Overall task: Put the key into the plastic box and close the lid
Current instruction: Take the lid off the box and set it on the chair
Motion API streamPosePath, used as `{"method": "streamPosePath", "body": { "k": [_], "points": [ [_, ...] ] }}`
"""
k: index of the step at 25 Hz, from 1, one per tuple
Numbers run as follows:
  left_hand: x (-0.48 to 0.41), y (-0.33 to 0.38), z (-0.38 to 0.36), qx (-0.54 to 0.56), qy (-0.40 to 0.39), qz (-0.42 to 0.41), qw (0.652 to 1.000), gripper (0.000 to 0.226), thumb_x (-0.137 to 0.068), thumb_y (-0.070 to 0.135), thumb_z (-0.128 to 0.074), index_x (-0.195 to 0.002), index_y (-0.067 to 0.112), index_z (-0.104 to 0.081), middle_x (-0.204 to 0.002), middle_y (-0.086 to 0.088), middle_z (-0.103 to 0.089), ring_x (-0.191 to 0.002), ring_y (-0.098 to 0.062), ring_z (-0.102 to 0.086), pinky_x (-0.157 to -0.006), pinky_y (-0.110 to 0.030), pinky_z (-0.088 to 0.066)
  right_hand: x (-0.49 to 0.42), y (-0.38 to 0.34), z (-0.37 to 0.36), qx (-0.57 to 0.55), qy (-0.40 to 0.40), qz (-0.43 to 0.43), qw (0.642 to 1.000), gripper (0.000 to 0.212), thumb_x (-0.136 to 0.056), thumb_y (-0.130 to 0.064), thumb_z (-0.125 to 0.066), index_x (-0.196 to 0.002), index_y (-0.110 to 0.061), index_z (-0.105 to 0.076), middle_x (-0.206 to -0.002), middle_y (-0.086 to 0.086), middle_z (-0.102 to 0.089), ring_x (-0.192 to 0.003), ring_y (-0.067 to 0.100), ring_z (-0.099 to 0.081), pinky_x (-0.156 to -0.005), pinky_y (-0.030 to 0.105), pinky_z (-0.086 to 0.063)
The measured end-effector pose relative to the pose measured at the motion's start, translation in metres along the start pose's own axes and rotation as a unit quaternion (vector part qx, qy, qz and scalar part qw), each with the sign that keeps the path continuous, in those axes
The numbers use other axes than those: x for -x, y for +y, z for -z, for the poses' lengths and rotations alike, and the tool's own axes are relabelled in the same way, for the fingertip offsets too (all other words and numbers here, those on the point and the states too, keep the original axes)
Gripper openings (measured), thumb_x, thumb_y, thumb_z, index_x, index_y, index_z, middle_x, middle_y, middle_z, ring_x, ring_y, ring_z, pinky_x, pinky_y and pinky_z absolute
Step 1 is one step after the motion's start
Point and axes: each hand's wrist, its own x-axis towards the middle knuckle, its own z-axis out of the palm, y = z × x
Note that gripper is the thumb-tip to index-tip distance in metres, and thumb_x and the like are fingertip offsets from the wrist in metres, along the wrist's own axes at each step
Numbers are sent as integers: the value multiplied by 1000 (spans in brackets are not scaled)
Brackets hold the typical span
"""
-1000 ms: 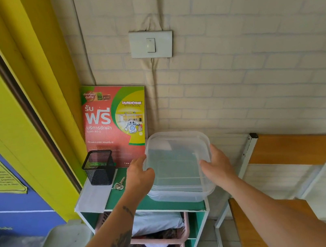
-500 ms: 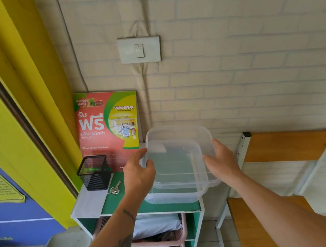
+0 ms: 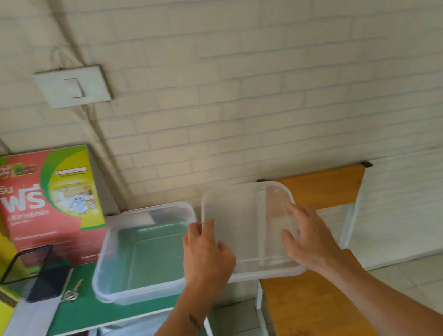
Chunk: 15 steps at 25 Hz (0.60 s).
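Clear lid [image 3: 249, 230] gripped at both edges by left hand [image 3: 208, 257] and right hand [image 3: 310, 241], beside open plastic box [image 3: 144, 255] and key [image 3: 71, 291] on green shelf top [image 3: 72, 316].

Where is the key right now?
In the head view, the key lies at the lower left on the green shelf top, between the black mesh holder and the open plastic box.

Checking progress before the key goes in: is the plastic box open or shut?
Open. The plastic box sits lidless on the green shelf top; both hands hold the lid beside it, and the key lies outside.
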Motion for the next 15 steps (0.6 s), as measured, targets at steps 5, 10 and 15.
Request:
{"method": "streamPosePath", "body": {
  "k": [5, 10, 15],
  "points": [
    [25, 55, -94, -41, -80, 24, 996, 59, -87, 10, -49, -144, 17, -34, -137, -6, -40, -119, -23, -40, -101, -34, -44, 13, 102, 24, 43, -26, -61, 997, 65, -93, -31, -51, -150, -15, -27, -146, 5, -38, -121, 22, -51, -92, 32, -50],
    [38, 67, -181, -68, -142, 77, 985, 59, -87, 7, -48, -144, 16, -36, -141, -8, -40, -125, -26, -40, -100, -35, -44, 18, 191, 7, 60, -78, -122, 988, 68, -92, -31, -50, -152, -15, -22, -150, 7, -35, -132, 26, -43, -101, 39, -46],
    [43, 35, -264, -78, -175, 112, 975, 58, -86, 4, -48, -142, 16, -38, -138, -8, -42, -120, -26, -41, -96, -37, -45, 19, 260, -50, 85, -111, -178, 974, 69, -90, -30, -57, -150, -18, -26, -144, 6, -42, -131, 27, -39, -97, 36, -46]
  ]
}}
